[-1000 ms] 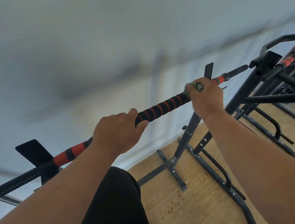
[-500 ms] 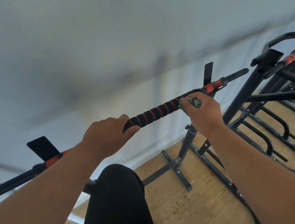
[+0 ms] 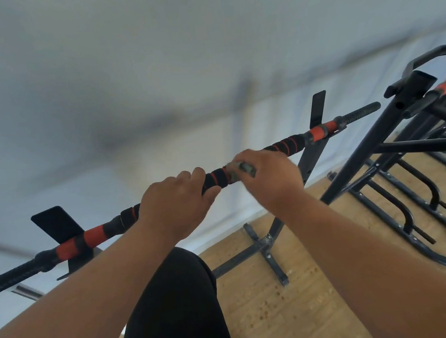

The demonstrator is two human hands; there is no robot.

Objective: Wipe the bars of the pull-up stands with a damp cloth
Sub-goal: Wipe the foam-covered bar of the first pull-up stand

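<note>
Both hands are gripping the foam-padded bar [image 3: 217,176]: left hand [image 3: 175,204] is wrapping bare foam, right hand [image 3: 268,179] is pressing a folded grey-green cloth [image 3: 239,168] around it at its 3 o'clock. Black steel stands [image 3: 375,139] are occupying wooden floor [image 3: 296,310] at 4 o'clock.

The bar [image 3: 284,147] ran across the view from eight o'clock up to two o'clock. The left hand [image 3: 173,202] gripped it near the centre; the right hand [image 3: 268,181] sat just beside, toward two o'clock, holding the cloth [image 3: 240,168] against the bar. More stands [image 3: 391,138] stood at three o'clock. The floor [image 3: 296,305] lay at five o'clock, the wall [image 3: 127,69] behind at twelve.
</note>
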